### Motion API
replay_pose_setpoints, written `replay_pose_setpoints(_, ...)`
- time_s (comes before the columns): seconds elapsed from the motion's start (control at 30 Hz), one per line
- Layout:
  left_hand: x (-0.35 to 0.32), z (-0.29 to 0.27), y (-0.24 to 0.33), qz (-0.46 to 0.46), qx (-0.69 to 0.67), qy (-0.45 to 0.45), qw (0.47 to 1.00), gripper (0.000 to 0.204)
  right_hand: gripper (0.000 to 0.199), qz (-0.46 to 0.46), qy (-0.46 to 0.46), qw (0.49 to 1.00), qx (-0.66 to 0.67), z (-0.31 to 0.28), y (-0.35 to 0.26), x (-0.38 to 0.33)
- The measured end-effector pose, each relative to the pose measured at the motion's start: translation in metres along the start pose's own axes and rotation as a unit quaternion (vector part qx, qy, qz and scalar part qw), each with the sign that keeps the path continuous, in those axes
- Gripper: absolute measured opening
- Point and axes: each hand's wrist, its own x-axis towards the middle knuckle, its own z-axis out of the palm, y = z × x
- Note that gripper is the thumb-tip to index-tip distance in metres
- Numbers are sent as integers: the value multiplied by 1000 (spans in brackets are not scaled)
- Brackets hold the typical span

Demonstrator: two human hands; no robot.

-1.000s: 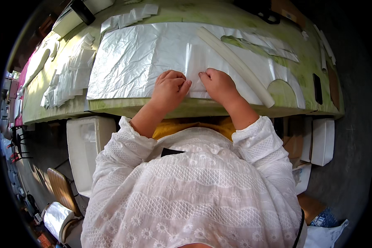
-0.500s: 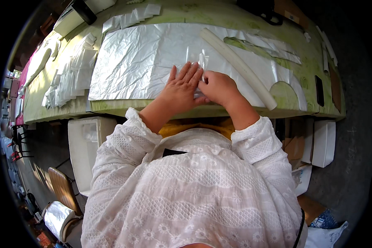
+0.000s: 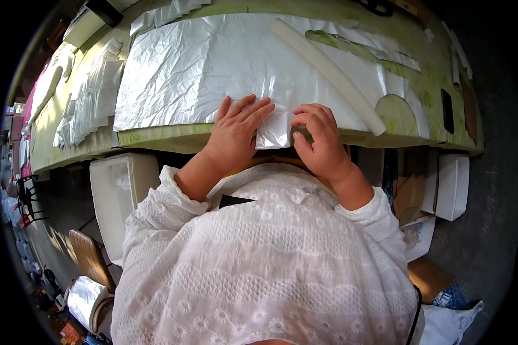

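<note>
A small flat piece of clear plastic film (image 3: 274, 131) lies between my hands, its lower end reaching past the table's near edge. Spread out, the fingers of my left hand (image 3: 235, 131) rest on the film's left side, with nothing gripped. On the other side, my right hand (image 3: 323, 141) hovers with bent fingers and the thumb apart from them; no object shows in it. Beneath both hands is a large wrinkled sheet of shiny, see-through plastic (image 3: 172, 69). A long pale tube (image 3: 331, 77) lies slantwise on that sheet, right of my right hand.
Overlapping plastic pieces (image 3: 92, 106) lie to the left on the green tablecloth (image 3: 167, 137), and more plastic pieces (image 3: 164, 14) at the back. A dark phone (image 3: 447, 111) is at the right. White foam boxes (image 3: 118, 195) stand below the table, near a wooden chair (image 3: 91, 259).
My hands have come nearer to me and moved apart. The right one has loosened from its closed grip at the plastic, and the small piece now lies flatter between them.
</note>
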Motion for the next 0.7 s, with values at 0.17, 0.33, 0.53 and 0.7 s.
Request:
replay_pose_setpoints(0.17, 14, 4, -11, -24, -83, 62, 994, 27, 24, -3, -50, 999, -21, 9, 23, 14)
replay_pose_setpoints(0.33, 27, 5, -13, -86, -41, 74, 993, 23, 12, 38, 1, 995, -92, 29, 38, 21)
replay_pose_setpoints(0.53, 37, 10, -13, -111, 10, 93, 989, 27, 13, 51, 55, 982, -176, 44, 33, 21)
replay_pose_setpoints(0.7, 46, 4, -13, -169, 13, 42, 985, 33, 13, 82, 27, 973, -214, 45, 33, 26)
